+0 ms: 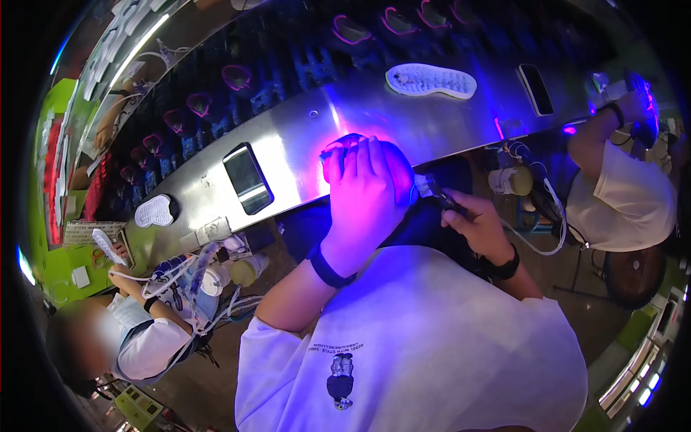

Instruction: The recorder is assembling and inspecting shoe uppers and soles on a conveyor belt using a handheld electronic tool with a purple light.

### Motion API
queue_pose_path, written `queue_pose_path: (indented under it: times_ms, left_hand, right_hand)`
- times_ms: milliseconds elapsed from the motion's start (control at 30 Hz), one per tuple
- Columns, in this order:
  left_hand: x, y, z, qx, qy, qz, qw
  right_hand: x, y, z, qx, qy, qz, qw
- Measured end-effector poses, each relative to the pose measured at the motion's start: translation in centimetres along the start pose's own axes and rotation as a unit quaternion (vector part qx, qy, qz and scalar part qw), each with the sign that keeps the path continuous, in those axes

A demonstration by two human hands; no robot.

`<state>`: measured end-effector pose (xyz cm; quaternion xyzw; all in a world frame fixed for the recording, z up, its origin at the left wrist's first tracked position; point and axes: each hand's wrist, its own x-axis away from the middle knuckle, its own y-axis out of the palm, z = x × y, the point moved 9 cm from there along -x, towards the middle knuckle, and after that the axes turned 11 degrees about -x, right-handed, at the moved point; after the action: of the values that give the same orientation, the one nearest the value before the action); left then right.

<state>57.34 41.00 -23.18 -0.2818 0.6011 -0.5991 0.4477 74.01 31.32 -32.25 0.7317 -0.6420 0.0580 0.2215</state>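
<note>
My left hand (366, 183) lies over a rounded shoe upper (400, 170) at the bench's near edge, its fingers curled over the far side. Blue-violet light floods the hand and the upper, so the upper's true colour is hard to tell. In my right hand (481, 225) is a brush (444, 197) with a dark handle, gripped between thumb and fingers. The brush's pale bristle end reaches the upper's right side; whether it touches cannot be made out. My palm hides much of the upper.
A metal bench (288, 144) runs across, bearing a white shoe sole (432, 81), a smaller-looking sole (155, 211) and two phones, one left (248, 178) and one right (535, 90). Dark racks with pink-edged shoe uppers (351, 30) stand behind. Co-workers sit left (155, 345) and right (622, 194).
</note>
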Motion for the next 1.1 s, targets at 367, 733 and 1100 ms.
queue_pose_path:
  times_ms: [367,733,1100]
  left_hand:
    - [-4.0,1.5,-1.4,0.069,-0.01,0.008,0.998]
    - [-5.2,2.2,-7.4,0.099,-0.034,-0.065,0.992]
    - [-0.3,2.4,-10.6,0.181,-0.017,-0.13,0.975]
  right_hand:
    - [-2.2,-1.1,-8.9,0.326,-0.137,0.075,0.932]
    - [-8.6,1.4,-12.0,0.4,-0.24,0.061,0.882]
    - [-11.2,1.9,-7.5,0.122,-0.022,0.002,0.992]
